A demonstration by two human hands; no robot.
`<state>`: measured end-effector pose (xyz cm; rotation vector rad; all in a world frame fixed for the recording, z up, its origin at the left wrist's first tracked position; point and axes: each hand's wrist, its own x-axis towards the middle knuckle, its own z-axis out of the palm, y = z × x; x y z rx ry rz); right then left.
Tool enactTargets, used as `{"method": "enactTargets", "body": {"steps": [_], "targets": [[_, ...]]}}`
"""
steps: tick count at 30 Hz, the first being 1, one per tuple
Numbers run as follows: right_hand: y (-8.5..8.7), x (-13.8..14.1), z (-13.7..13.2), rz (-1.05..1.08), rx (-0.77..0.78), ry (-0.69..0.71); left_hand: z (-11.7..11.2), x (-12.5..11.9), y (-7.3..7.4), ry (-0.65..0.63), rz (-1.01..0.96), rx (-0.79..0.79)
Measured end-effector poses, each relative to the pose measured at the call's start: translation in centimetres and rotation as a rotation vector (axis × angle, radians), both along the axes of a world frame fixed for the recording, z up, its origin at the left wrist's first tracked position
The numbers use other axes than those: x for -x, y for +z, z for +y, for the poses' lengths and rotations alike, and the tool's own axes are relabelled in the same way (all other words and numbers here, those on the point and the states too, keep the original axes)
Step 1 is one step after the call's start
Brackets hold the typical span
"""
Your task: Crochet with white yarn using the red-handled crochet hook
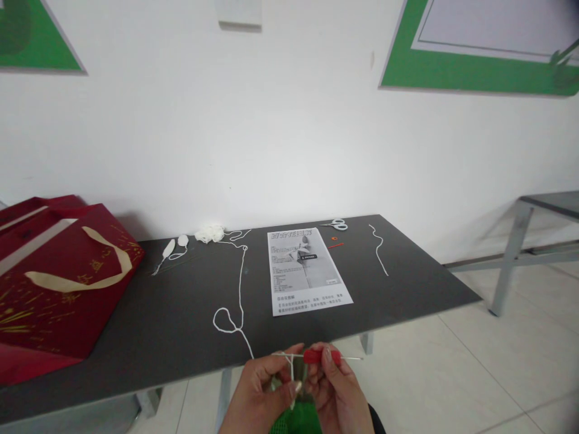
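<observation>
At the bottom of the view my right hand [335, 386] is closed round the red handle of a crochet hook [322, 357], whose thin metal shaft points left and right. My left hand [265, 386] is closed in a pinch on the white yarn [239, 283] right beside the hook. From my hands the yarn runs up across the dark table [181, 325], makes a loop and reaches a small white yarn ball [210, 232] at the back. Something green [294, 419] lies under my hands.
A printed instruction sheet [306, 269] lies mid-table. Behind it are scissors [335, 225], a small red item [335, 244] and a loose piece of yarn [379, 250]. White crocheted pieces [174, 247] lie at the back left. A red gift bag [54, 277] fills the table's left end. Another table [543, 208] stands right.
</observation>
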<state>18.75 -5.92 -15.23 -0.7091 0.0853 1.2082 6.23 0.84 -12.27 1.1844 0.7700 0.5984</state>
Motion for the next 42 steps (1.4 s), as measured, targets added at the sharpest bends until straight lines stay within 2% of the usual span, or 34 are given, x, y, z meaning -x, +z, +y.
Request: {"method": "enactTargets", "body": {"steps": [4,7,12,16,21,28,37,42], "targets": [[-0.3,-0.3,-0.2,-0.065,-0.045,0.013,0.0,-0.1,-0.4,0.092,-0.069,0.157],[-1.1,-0.2,-0.1,-0.066,-0.084,-0.006,0.0,-0.3,-0.3,0.097,-0.154,0.285],[-1.8,-0.1,0.0,-0.003,-0.083,-0.001,0.2,-0.2,-0.3,0.063,-0.173,0.326],[-1.9,0.1,-0.1,0.06,-0.041,-0.018,0.1,0.0,-0.2,0.057,-0.171,0.321],[-1.9,0.3,-0.1,0.036,-0.042,-0.019,0.0,0.1,0.3,0.072,-0.148,0.293],[-1.6,0.1,-0.2,-0.045,-0.067,-0.005,0.2,0.3,-0.5,0.045,-0.13,0.218],[-1.4,0.1,-0.2,-0.057,-0.079,0.016,0.2,0.4,0.5,0.05,-0.104,0.192],[-1.3,-0.1,-0.2,-0.11,-0.054,-0.001,0.0,0.3,0.0,0.115,0.011,0.031]]}}
